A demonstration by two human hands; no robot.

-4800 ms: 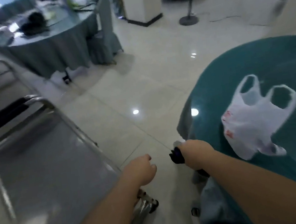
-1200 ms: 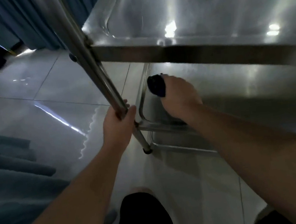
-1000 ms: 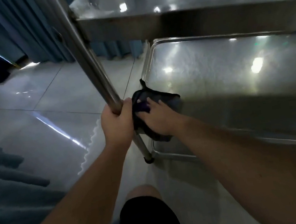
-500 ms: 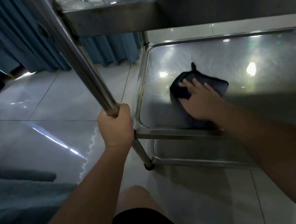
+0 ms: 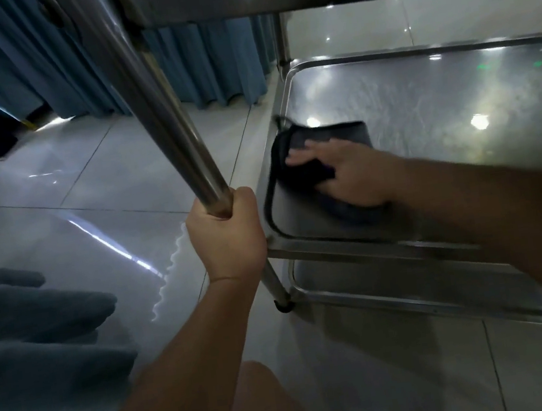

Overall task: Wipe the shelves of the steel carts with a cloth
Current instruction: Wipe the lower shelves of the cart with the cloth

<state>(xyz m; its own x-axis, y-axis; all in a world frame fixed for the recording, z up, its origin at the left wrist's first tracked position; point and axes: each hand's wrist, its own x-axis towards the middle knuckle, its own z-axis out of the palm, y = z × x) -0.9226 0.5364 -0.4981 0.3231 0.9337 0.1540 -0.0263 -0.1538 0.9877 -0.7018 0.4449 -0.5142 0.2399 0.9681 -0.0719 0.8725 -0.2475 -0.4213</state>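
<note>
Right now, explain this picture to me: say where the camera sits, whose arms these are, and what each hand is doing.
There is no machine here. The one picture comes from a wide-angle camera worn on a person's head, looking forward and down, so both arms reach in from the bottom edge.

The left hand grips the cart's upright steel post, apparently to steady it. The right hand lies with straight fingers on a dark cloth, pressing it flat onto the middle shelf, near that shelf's left front corner. Nothing else shows on that shelf.

Another shelf sits below, and the underside of a third is overhead. Blue curtains hang behind, over a glossy tiled floor.
</note>
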